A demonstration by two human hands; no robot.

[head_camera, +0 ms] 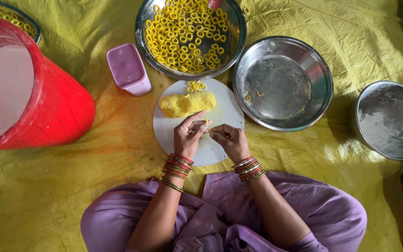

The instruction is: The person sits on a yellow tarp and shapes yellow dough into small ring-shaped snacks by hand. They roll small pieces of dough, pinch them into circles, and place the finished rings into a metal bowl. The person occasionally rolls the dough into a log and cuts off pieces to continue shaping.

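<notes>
Item, nearest: lap in purple cloth (276, 219), the person seated cross-legged on a yellow sheet (332, 158); both wrists stacked with red and gold bangles (177, 166). Left hand (187, 137) and right hand (228, 140) meet over the near half of a round white board (229, 114). Grip: fingers of both hands pinched almost closed, thumb against forefinger, on a thin yellow dough strand (207, 124) that runs between the two sets of fingertips; how much strand lies hidden under the fingers cannot be told. Judgement on the step: it appears to be the rolling and closing of a strand into a ring, and it would go best with light, even pressure so the strand keeps one thickness, with the ends overlapped and pressed just enough to join without flattening. Item, just beyond the hands, on the same board: a dough lump (186, 103), yellow, oblong, apart from the strand. Item, at the board's far edge, touching the lump: a few finished rings (196, 86). Item, left of the board: a small pink lidded box (128, 68). Item, far left: a large red bucket (57, 107), tilted, its contents pale. Item, right of the board: an empty steel bowl (283, 84) with a few yellow scraps; a further steel dish (390, 120) well to the right. Item, farthest: a steel bowl of rings (190, 35), well filled.
</notes>
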